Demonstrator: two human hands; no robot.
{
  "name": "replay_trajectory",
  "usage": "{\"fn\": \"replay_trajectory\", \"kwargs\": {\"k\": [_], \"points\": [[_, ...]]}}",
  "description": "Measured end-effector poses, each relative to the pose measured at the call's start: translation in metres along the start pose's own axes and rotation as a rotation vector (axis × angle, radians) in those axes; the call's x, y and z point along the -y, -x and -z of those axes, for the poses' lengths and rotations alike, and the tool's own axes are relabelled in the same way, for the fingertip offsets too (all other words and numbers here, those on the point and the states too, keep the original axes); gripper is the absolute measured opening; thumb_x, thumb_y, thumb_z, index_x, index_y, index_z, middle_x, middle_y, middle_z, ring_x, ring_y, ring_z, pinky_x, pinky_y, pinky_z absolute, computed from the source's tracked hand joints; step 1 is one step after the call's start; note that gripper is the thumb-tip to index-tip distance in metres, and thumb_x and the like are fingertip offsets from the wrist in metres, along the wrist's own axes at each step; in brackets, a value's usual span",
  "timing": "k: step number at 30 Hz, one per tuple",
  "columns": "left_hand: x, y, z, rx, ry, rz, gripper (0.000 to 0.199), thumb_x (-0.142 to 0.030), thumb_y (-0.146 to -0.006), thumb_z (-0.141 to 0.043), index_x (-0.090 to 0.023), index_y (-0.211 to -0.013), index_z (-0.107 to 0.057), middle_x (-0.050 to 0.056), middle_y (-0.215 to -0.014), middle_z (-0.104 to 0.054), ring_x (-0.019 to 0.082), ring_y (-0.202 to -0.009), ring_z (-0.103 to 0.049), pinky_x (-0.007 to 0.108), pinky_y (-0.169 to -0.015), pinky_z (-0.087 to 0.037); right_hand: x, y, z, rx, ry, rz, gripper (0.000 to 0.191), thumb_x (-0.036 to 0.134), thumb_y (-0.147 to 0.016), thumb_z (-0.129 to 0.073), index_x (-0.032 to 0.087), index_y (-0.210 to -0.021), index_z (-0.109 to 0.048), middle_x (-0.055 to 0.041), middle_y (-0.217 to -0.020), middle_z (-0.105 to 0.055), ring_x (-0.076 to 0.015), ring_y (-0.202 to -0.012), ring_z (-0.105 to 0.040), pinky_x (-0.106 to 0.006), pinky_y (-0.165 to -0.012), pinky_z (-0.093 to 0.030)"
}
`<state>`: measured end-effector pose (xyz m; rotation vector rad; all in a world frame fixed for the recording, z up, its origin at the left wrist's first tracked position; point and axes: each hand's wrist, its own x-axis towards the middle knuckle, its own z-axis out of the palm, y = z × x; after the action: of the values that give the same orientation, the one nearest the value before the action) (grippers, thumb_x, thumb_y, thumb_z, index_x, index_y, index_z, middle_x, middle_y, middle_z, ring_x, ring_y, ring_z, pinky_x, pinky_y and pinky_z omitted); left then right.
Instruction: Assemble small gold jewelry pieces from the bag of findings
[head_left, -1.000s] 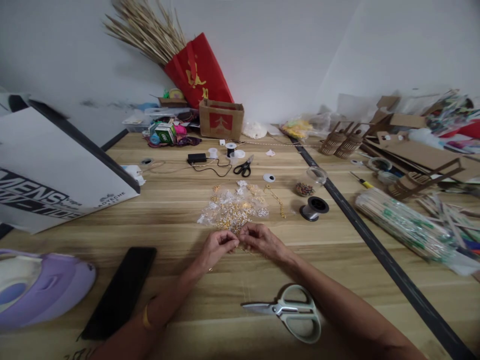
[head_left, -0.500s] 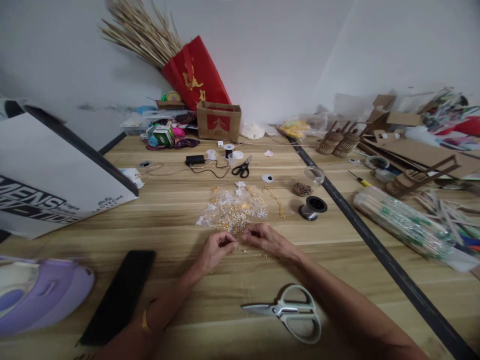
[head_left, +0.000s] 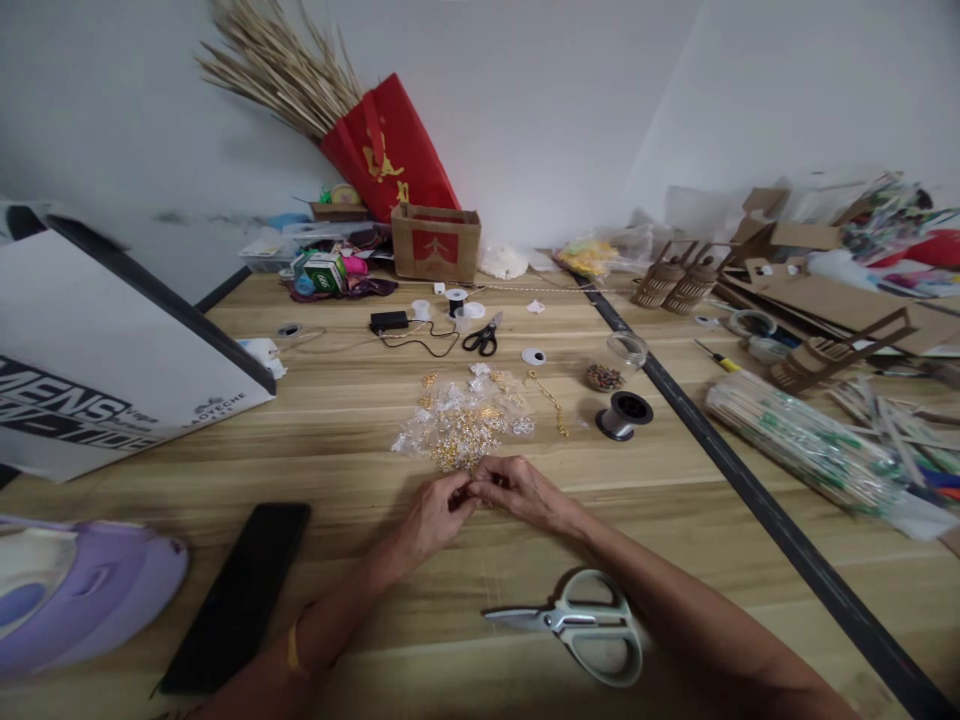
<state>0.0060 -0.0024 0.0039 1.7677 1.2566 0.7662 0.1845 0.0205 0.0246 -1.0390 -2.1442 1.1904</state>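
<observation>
My left hand (head_left: 435,515) is closed in a pinch, its fingertips meeting those of my right hand (head_left: 517,490), which is pinched too. A thin beaded chain (head_left: 486,505) barely shows below the joined fingertips, and the rest of it is hidden. What my right fingers hold is too small to make out. Just beyond both hands lies a pile of small gold and silver jewelry findings (head_left: 469,435), partly on clear plastic bags. A gold chain (head_left: 551,400) rests to the right of the pile. Nearer to me are scissors with pale green handles (head_left: 600,625).
A wire spool (head_left: 625,415) and a tub of beads (head_left: 606,376) stand to the right. Black scissors (head_left: 484,335) lie farther back. On the left are a dark phone (head_left: 240,595), a purple appliance (head_left: 97,590) and a white box (head_left: 112,360). Wrapped sticks (head_left: 810,450) lie far right.
My hands have come together, so their fingertips now meet. The right hand has shifted left and covers most of the thin chain that showed below it.
</observation>
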Motion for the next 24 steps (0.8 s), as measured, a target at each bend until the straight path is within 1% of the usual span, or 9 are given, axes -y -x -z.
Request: {"fn": "replay_trajectory", "kwargs": {"k": [6,9,13,16,20,24], "points": [[-0.003,-0.001,0.002,0.015,-0.067,-0.025,0.015,-0.017,-0.072,-0.056,-0.017,-0.058,-0.052,-0.003,-0.054,-0.047,0.011,-0.054,-0.042,0.021,-0.053,-0.032,-0.001,-0.001,-0.003,-0.020,-0.041,-0.012,0.032,0.042,-0.087,-0.050,0.014,-0.075,-0.059,0.0027,-0.060,-0.050,-0.0088,-0.055,-0.040,-0.020,-0.050,-0.029],[-0.001,-0.002,0.002,0.026,-0.059,-0.037,0.013,-0.018,-0.074,-0.054,-0.016,-0.060,-0.054,-0.002,-0.056,-0.049,0.012,-0.055,-0.043,0.021,-0.054,-0.032,-0.001,-0.001,-0.003,-0.026,-0.069,0.005,0.033,0.043,-0.087,-0.051,0.014,-0.076,-0.059,0.0025,-0.061,-0.051,-0.0089,-0.056,-0.041,-0.019,-0.051,-0.030],[0.002,-0.002,0.002,0.052,-0.025,-0.044,0.013,-0.022,-0.077,-0.050,-0.015,-0.069,-0.057,-0.001,-0.062,-0.052,0.013,-0.060,-0.045,0.021,-0.057,-0.035,-0.002,-0.002,-0.004,-0.031,-0.095,0.027,0.028,0.038,-0.087,-0.052,0.013,-0.076,-0.059,0.0027,-0.063,-0.051,-0.0084,-0.057,-0.041,-0.019,-0.053,-0.031],[0.002,-0.002,0.003,0.069,0.009,-0.043,0.017,-0.026,-0.078,-0.049,-0.014,-0.066,-0.055,0.000,-0.062,-0.051,0.013,-0.061,-0.046,0.022,-0.058,-0.036,-0.002,-0.001,-0.003,-0.027,-0.107,0.040,0.024,0.035,-0.086,-0.053,0.013,-0.078,-0.059,0.0024,-0.064,-0.051,-0.0084,-0.058,-0.042,-0.019,-0.053,-0.031],[0.005,-0.004,0.005,0.081,0.123,0.011,0.025,-0.034,-0.078,-0.052,-0.014,-0.063,-0.053,-0.001,-0.059,-0.050,0.012,-0.059,-0.046,0.021,-0.055,-0.037,0.002,0.000,0.002,0.010,-0.121,0.060,0.016,0.028,-0.085,-0.054,0.013,-0.086,-0.059,0.0014,-0.068,-0.054,-0.0089,-0.061,-0.046,-0.018,-0.054,-0.035],[0.010,-0.006,0.005,0.107,0.320,0.089,0.029,-0.041,-0.076,-0.057,-0.014,-0.065,-0.053,-0.001,-0.058,-0.052,0.012,-0.055,-0.050,0.022,-0.054,-0.041,0.004,0.000,0.006,-0.012,-0.033,0.105,0.013,0.019,-0.085,-0.051,0.014,-0.092,-0.060,-0.0018,-0.078,-0.060,-0.0102,-0.066,-0.051,-0.019,-0.058,-0.039]]}}
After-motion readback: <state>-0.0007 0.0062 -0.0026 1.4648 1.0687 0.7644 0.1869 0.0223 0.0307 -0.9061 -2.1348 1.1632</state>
